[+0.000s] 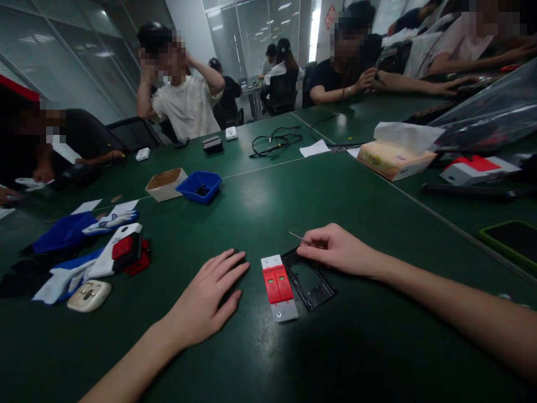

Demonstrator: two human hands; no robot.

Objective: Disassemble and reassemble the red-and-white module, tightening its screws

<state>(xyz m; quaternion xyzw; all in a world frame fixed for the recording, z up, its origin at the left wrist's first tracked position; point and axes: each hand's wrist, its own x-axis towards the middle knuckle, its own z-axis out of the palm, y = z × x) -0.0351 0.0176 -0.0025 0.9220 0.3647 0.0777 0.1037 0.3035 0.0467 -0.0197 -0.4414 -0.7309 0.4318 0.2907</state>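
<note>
My left hand (207, 299) lies palm down on the green table with its fingers stretched out. A small black piece (237, 252) shows at its fingertips; most of it is covered. My right hand (329, 249) is closed round a thin metal rod (297, 237) that points up and left; its other end is hidden in the fingers. Below that hand, a black plastic frame (329, 291) rests on the table. Between my hands, beside the frame, is a white and red module (277, 282) that looks like a two-pole circuit breaker.
A blue tray (213, 182) with small black parts stands by a cardboard box (157, 190). Gloves (67, 280), red-and-black modules (126, 249) and a beige round-cornered object (89, 295) lie left. A tissue box (390, 162) and black cable (277, 143) are farther back. Several people sit around.
</note>
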